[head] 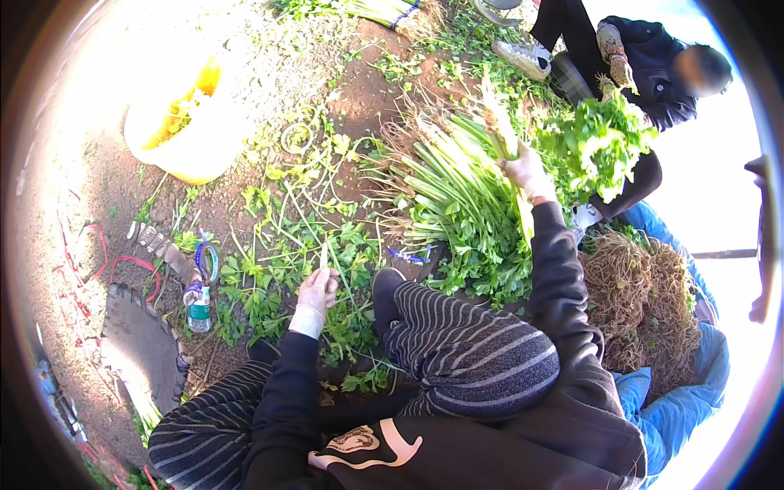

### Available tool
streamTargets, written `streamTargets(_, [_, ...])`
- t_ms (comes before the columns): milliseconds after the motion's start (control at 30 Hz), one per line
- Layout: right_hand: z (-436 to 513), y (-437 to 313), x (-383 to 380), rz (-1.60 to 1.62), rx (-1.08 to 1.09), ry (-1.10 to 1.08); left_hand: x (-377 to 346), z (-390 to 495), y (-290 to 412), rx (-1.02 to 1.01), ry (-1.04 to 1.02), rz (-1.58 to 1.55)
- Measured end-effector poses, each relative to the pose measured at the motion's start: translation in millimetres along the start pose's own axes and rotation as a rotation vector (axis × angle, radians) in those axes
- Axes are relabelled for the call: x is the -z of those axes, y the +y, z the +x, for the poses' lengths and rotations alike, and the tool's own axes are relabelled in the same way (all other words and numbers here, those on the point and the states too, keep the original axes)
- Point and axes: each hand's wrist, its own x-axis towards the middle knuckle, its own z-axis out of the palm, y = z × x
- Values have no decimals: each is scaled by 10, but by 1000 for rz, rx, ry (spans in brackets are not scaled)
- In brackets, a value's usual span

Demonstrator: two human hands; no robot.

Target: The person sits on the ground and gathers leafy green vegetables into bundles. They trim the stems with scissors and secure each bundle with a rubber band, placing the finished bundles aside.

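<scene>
My gloved left hand (315, 297) pinches a short, pale, pointed piece (324, 254); whether it is a blade or a bit of stalk cannot be told. My gloved right hand (528, 170) grips celery stalks (501, 125), held with the root end pointing away from me. Directly under and beside that hand lies a large pile of celery (456, 184), its brown roots to the left and its leaves towards my knee. Loose celery leaves (349, 245) litter the soil beyond my left hand.
A co-worker (643, 67) sits at upper right with leafy celery. A blue sack (710, 361) of roots (643, 306) stands at my right. To the left are a yellow-and-white container (190, 156), a water bottle (198, 313), tape rolls (207, 262) and a dark mat (138, 343). Tied celery (392, 12) lies ahead.
</scene>
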Motion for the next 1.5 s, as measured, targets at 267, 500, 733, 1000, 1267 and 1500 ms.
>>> streamTargets(267, [592,-2,-1012,-390,-48,33,-45,-4,-125,93,-23,120])
streamTargets(500, [373,72,-579,-215,-60,11,-109,-46,-95,73,-8,128])
streamTargets(733, [-164,95,142,-9,170,-20,-256,-383,160,-77,-21,123])
streamTargets(1000, [-1178,127,1318,-79,275,257,-447,-1246,892,-523,-13,59])
streamTargets(1267, [-2614,-2088,2090,481,722,276,-1040,-2277,1431,-839,-254,149])
streamTargets(1500, [-3021,-3184,769,1167,736,-310,-1099,-2548,1704,-1245,-280,125])
